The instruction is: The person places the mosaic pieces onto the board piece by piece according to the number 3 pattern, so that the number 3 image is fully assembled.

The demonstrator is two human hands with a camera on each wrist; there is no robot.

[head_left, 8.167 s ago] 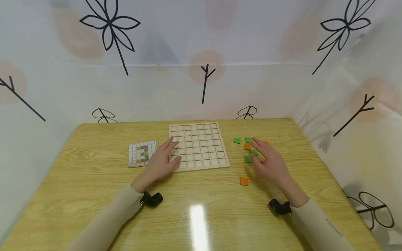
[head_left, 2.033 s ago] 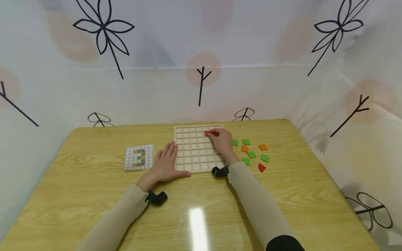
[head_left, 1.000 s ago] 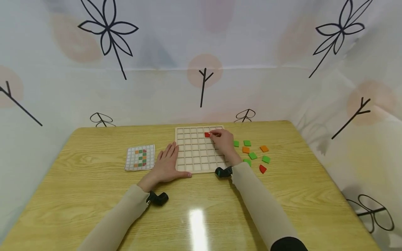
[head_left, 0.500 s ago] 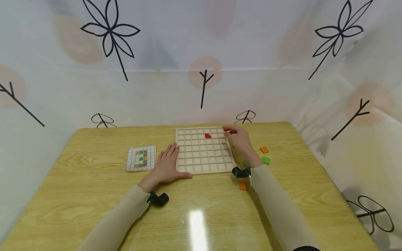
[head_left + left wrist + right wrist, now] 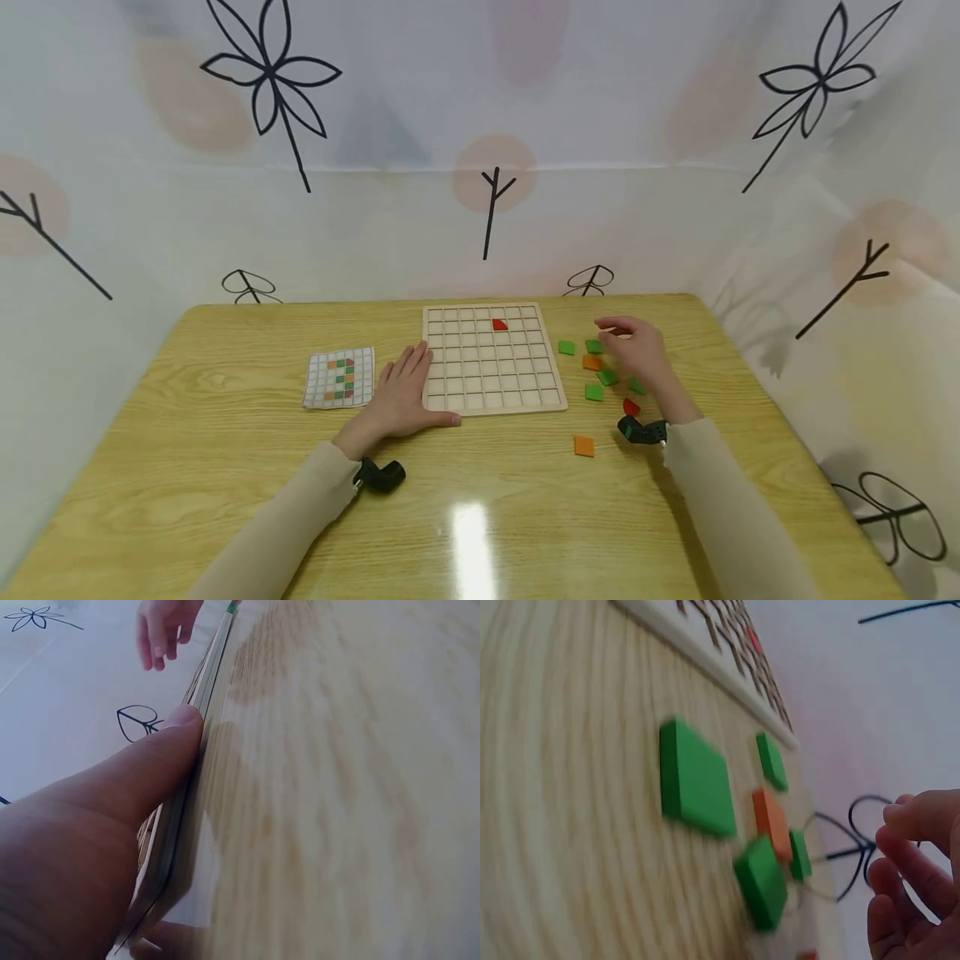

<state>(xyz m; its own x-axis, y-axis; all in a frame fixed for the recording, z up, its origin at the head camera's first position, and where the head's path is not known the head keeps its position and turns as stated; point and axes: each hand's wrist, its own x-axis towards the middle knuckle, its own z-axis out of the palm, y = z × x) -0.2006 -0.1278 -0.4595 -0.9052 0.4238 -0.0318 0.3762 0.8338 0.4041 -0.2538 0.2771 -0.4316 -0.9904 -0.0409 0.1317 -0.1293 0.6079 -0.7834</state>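
Observation:
My left hand (image 5: 401, 400) lies flat with fingers spread, at the left edge and front corner of the wooden grid board (image 5: 491, 411). In the left wrist view its thumb (image 5: 150, 761) runs along the board's edge. One red quarter-round tile (image 5: 499, 325) sits in a cell in the board's second row from the back. My right hand (image 5: 636, 354), holding nothing, hovers over the scattered tiles with loosely bent fingers. Beneath and beside it are green tiles (image 5: 594, 392), an orange tile (image 5: 592, 362) and another red quarter-round tile (image 5: 631, 407).
A paper pattern card (image 5: 317, 392) with coloured squares on a grid lies left of the board. A single orange tile (image 5: 584, 446) is nearer the front of the wooden table (image 5: 225, 467). Patterned cloth (image 5: 405, 225) hangs behind and at the sides.
My right hand has let go of the red tile in the board's cell and moved right, over the loose tiles. Since the oldest frame my left hand has flattened against the board.

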